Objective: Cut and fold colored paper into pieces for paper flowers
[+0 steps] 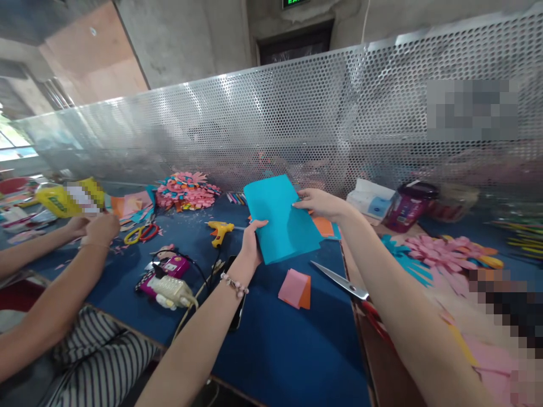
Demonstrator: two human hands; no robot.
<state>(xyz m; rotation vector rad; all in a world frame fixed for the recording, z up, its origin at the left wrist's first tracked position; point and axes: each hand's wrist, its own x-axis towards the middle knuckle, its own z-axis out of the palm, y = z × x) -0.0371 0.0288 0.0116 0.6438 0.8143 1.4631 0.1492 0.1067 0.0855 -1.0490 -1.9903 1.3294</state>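
Got bare forearms (399,299) right up close, coming in from the bottom of the head view, with a beaded bracelet (235,284) on the left wrist. Holding a bright blue sheet (278,217) up above the desk (297,362), roughly mid-view, in front of the perforated metal screen (212,127). Gripping the lower left side with the left hand (251,244), thumb over the front face — and pinching the right edge higher up with the right hand (319,204). Can't make out the grip round the back. Looks layered at the lower right corner, so maybe folded, maybe doubled up; can't say which.

Seems to be at the paper-handling step, going by that, with no cut visible in the blue. Would guess the next move calls for a steady two-handed hold and edges lined up. Would need one hand freed to reach the red-handled scissors (339,280), lying on the desk and partly hidden behind the right forearm. Worth steering clear of the yellow glue gun (219,232) too — nozzle toward the left hand. Also spotted: small pink and orange paper pieces (292,288) just below the sheet, plus a co-worker's hands (102,227) off to the left.
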